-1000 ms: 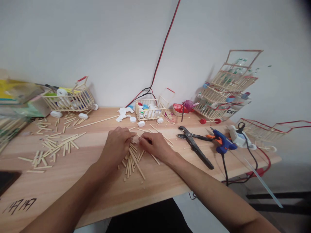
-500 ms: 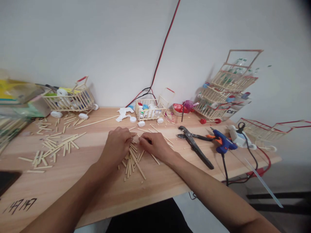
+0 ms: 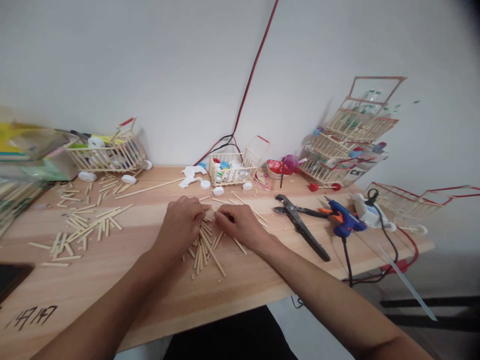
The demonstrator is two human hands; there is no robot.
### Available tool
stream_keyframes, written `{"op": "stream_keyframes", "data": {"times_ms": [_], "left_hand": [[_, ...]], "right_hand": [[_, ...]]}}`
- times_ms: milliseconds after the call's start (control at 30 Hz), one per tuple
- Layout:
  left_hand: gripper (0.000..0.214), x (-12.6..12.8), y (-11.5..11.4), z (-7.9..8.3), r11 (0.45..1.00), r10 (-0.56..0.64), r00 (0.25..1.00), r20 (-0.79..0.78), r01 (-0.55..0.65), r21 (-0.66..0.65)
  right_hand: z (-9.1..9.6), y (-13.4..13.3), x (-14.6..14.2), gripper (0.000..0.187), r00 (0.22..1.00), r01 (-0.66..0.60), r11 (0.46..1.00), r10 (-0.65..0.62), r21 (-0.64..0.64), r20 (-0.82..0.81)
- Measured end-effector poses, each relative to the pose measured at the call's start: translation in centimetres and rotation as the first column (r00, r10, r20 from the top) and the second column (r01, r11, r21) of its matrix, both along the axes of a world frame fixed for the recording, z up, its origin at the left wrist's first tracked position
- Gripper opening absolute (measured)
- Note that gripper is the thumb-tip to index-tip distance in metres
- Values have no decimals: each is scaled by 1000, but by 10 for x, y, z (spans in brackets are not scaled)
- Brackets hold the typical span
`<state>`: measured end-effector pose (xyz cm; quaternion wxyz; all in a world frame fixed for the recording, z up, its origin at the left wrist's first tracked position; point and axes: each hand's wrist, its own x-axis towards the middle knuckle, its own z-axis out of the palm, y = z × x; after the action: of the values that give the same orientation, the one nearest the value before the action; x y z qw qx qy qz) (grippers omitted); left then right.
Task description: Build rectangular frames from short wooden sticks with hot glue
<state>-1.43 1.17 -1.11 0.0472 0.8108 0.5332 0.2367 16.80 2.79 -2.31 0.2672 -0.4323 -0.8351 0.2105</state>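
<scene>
My left hand (image 3: 182, 220) is closed in a pinch above a pile of short wooden sticks (image 3: 204, 247), and a pale stick end shows at its fingertips. Just to its right, my right hand (image 3: 238, 221) is also closed, thumb and finger pinching a small wooden stick (image 3: 213, 208). The two hands' fingertips are a short gap apart. Beneath and in front of them the cut sticks fan out toward me on the wooden table (image 3: 157, 310). My curled fingers hide part of what they hold.
More cut sticks (image 3: 86, 225) lie to the left. Small stick-built carts (image 3: 107, 157) line the wall, one (image 3: 232, 172) holding bottle caps; others are stacked (image 3: 337, 145) at right. Black pliers (image 3: 300, 225), a blue glue gun (image 3: 347, 220) and a power strip (image 3: 369, 210) lie right.
Almost nothing differs; both hands keep their pinch over the pile, with only a very slight shift of the right fingertips.
</scene>
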Motion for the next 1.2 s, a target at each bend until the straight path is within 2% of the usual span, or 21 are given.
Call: {"op": "stream_keyframes", "data": {"times_ms": [1200], "left_hand": [[29,1,0,2,1000,3,1000,-13,-3,-12]], "right_hand": [[1,0,-1,27,1000,8,1000,-8,-12,2]]}}
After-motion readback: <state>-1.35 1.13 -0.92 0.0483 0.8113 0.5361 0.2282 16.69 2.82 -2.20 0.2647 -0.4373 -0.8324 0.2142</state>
